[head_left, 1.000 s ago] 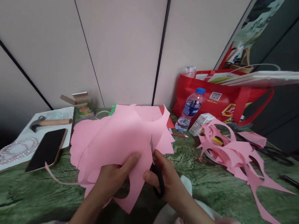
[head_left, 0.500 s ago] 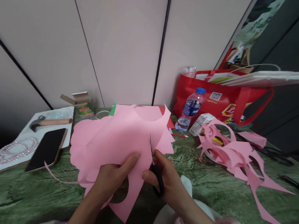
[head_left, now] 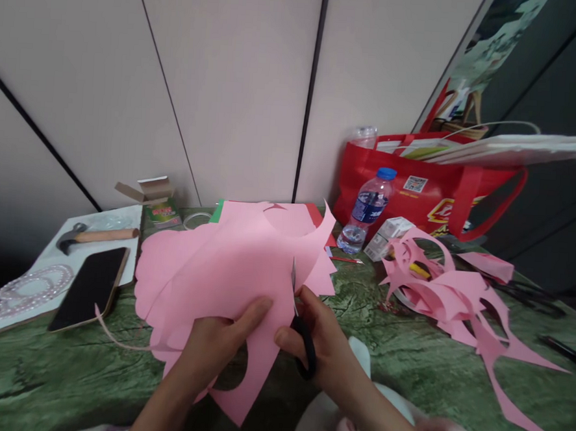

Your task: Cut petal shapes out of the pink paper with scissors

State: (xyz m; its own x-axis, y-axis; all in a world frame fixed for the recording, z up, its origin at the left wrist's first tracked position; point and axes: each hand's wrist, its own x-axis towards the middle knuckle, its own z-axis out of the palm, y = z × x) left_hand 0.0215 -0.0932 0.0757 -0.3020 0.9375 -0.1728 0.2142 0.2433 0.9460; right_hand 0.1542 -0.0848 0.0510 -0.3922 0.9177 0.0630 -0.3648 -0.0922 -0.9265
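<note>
A large sheet of pink paper (head_left: 236,271) with curved cut-outs along its edges is held up over the table. My left hand (head_left: 222,338) grips its lower part, thumb on top and fingers hidden underneath. In my right hand (head_left: 317,337) is a pair of scissors (head_left: 304,346) with black handles, fingers closed round the loops. The blades point away from me, into the right part of the sheet; one blade shows above the paper. Scallop-edged pink paper (head_left: 156,259) lies beneath, at the left.
Pink paper scraps (head_left: 451,297) are heaped at right, near a water bottle (head_left: 369,211), a small white box (head_left: 388,238) and a red bag (head_left: 416,191). Leftward lie a hammer (head_left: 99,234), a phone (head_left: 91,288) and bead strings (head_left: 24,290). A pale wall panel (head_left: 237,89) stands behind.
The sheet's upper right corner has shifted slightly right and its hanging thin strip at left has moved a little. My right hand and the scissors have barely moved.
</note>
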